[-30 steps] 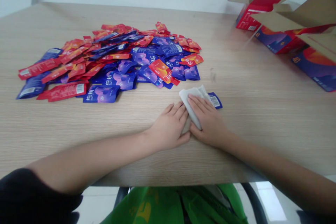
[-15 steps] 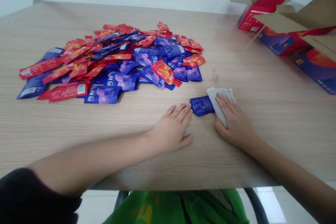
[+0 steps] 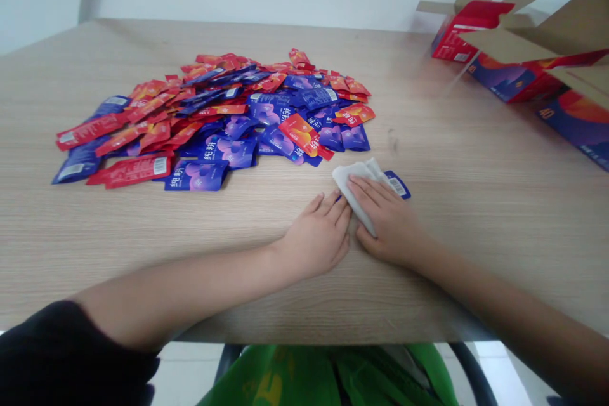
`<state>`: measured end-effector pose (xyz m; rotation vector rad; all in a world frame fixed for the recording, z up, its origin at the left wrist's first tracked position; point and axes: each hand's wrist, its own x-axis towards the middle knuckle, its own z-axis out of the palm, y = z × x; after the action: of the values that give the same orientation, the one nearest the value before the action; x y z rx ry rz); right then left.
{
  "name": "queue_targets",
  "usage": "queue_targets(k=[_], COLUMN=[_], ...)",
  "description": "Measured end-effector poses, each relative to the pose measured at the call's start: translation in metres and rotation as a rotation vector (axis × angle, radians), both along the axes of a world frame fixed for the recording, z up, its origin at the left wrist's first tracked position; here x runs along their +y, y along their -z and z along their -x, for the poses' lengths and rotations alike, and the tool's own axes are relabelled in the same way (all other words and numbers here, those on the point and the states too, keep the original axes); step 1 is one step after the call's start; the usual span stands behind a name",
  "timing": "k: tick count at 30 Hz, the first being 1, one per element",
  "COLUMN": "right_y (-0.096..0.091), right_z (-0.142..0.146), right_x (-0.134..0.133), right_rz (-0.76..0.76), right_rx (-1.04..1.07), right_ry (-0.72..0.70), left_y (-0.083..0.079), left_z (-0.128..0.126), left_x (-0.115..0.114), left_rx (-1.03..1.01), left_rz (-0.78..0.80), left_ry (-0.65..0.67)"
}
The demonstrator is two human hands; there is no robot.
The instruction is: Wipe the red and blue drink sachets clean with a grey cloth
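A blue sachet (image 3: 398, 184) lies flat on the table, mostly covered by a folded white cloth (image 3: 343, 177). Its barcoded right end sticks out past the cloth. My right hand (image 3: 387, 219) presses the cloth down on the sachet, fingers on top and thumb at the cloth's near edge. My left hand (image 3: 320, 235) rests flat with outstretched fingers, its fingertips on the sachet's left end beside the cloth. Only a sliver of blue shows there.
A wide heap of red and blue sachets (image 3: 228, 120) covers the table's (image 3: 266, 298) left and middle part. Opened cardboard boxes stand at the right: a red box (image 3: 451, 38) behind, and blue-red boxes (image 3: 504, 76) with raised flaps closer in.
My right hand has slid the cloth leftward along the sachet, up against my left fingertips. The sachet's right end is now uncovered, while its printed left part is hidden.
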<state>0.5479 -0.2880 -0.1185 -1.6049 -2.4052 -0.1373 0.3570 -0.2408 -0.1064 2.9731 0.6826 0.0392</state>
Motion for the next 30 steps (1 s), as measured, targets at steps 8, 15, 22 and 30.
queue_targets(k=[8,15,22,30], right_y=[0.004,0.003,-0.003,0.0], right_z=[-0.044,-0.027,0.017,-0.016], right_x=[-0.011,-0.009,-0.003,-0.009], right_rz=[-0.008,-0.017,0.009,0.004], right_rx=[0.01,0.009,0.029,0.013], right_ry=[0.22,0.243,0.054,0.123], left_y=[-0.003,-0.001,0.001,0.0], left_z=[0.0,-0.001,0.0,0.0], left_x=[0.002,0.001,0.001,0.002], left_rx=[0.071,0.062,0.018,0.036], left_rz=[-0.048,-0.061,-0.062,-0.056], left_ry=[-0.006,-0.009,-0.016,-0.011])
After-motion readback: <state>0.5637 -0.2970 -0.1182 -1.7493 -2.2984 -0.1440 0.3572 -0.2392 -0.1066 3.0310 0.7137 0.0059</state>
